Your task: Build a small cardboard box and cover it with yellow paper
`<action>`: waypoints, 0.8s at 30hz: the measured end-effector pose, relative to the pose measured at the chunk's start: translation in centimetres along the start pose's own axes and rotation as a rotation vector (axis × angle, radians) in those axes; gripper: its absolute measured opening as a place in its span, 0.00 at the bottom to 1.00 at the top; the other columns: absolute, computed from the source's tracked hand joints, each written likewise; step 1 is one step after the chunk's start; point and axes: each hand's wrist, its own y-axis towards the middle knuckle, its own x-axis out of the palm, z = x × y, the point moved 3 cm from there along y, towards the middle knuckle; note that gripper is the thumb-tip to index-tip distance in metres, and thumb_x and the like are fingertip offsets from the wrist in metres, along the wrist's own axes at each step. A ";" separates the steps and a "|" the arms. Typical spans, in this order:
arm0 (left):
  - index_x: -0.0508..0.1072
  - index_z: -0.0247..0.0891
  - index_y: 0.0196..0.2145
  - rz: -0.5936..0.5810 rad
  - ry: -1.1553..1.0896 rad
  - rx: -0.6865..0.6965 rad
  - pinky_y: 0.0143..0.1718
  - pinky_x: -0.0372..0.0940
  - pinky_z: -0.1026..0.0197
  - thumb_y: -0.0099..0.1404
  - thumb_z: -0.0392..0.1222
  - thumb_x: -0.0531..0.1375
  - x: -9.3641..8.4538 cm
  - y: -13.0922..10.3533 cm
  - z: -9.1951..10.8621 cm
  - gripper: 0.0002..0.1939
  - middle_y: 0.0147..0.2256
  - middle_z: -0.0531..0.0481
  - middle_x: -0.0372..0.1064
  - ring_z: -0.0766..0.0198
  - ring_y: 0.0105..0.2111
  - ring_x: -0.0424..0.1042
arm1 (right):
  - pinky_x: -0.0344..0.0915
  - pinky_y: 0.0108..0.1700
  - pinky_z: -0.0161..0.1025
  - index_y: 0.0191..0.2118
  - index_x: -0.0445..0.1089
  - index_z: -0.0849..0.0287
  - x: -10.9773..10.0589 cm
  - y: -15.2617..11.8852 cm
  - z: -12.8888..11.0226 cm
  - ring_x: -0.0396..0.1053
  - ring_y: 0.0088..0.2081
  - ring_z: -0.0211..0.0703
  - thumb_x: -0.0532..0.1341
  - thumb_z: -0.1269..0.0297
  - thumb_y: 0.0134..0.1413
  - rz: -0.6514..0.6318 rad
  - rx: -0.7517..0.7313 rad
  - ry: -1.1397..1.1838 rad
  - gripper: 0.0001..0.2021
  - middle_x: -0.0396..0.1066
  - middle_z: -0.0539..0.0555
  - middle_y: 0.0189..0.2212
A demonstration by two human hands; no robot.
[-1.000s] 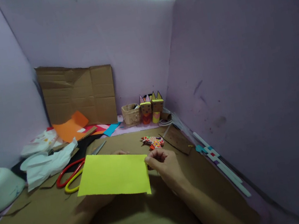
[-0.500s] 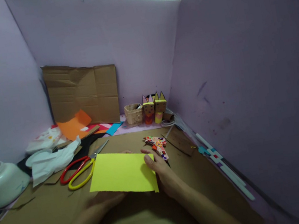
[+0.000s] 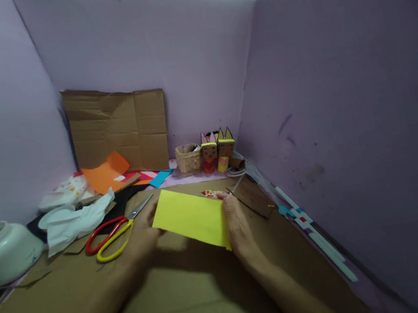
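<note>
A yellow sheet of paper (image 3: 190, 217) is held tilted above the cardboard mat, its right end lower than its left. My right hand (image 3: 239, 228) grips the right edge, thumb on the front face and fingers mostly behind. At the left end, my left hand (image 3: 144, 238) holds the sheet; its fingers are partly hidden behind it and slightly blurred. Just left of that hand lie scissors (image 3: 116, 234) with one red and one yellow handle, blades pointing away. A colourful patterned piece (image 3: 210, 194) shows partly beyond the paper.
Cardboard (image 3: 118, 131) leans on the back wall. Before it lie orange paper (image 3: 107, 175), a blue strip (image 3: 160, 179) and white tissue (image 3: 79, 224). A woven basket (image 3: 188, 159) stands beside two animal figures (image 3: 226, 148). A white pot (image 3: 4, 252) sits left; white strips (image 3: 329, 248) line the right wall.
The yellow paper has moved up and right and tilted, now hiding more of the patterned piece. My left hand has come from beneath it to its left end; my right hand shifted right.
</note>
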 end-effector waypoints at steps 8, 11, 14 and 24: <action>0.44 0.42 0.64 0.013 0.329 0.752 0.62 0.43 0.46 0.67 0.38 0.47 0.6 -3.8 6.1 0.29 0.65 0.47 0.43 0.52 0.63 0.46 | 0.55 0.56 0.53 0.53 0.58 0.58 0.5 -1.1 -0.2 0.60 0.54 0.51 0.47 0.52 0.61 0.006 -0.158 -0.186 0.21 0.64 0.61 0.51; 0.37 0.33 0.65 -0.265 0.470 1.012 0.63 0.34 0.44 0.69 0.48 0.42 3.7 -6.0 7.0 0.32 0.66 0.41 0.35 0.50 0.64 0.39 | 0.54 0.58 0.51 0.56 0.57 0.54 1.2 -2.6 0.7 0.58 0.57 0.50 0.49 0.54 0.60 -0.106 -0.196 -0.130 0.20 0.63 0.58 0.54; 0.39 0.32 0.65 -0.324 0.558 0.981 0.62 0.31 0.41 0.68 0.55 0.39 5.1 -6.0 6.5 0.34 0.65 0.36 0.43 0.48 0.64 0.40 | 0.52 0.59 0.49 0.57 0.56 0.51 1.6 -3.5 0.6 0.56 0.59 0.50 0.50 0.54 0.60 -0.186 -0.233 -0.082 0.21 0.62 0.56 0.55; 0.40 0.37 0.65 -0.276 0.194 0.446 0.59 0.46 0.45 0.69 0.50 0.44 4.0 -3.9 4.9 0.31 0.64 0.35 0.44 0.49 0.62 0.47 | 0.55 0.55 0.49 0.50 0.60 0.56 2.0 -3.1 -0.9 0.61 0.53 0.47 0.45 0.56 0.63 -0.130 -0.183 -0.148 0.16 0.65 0.58 0.49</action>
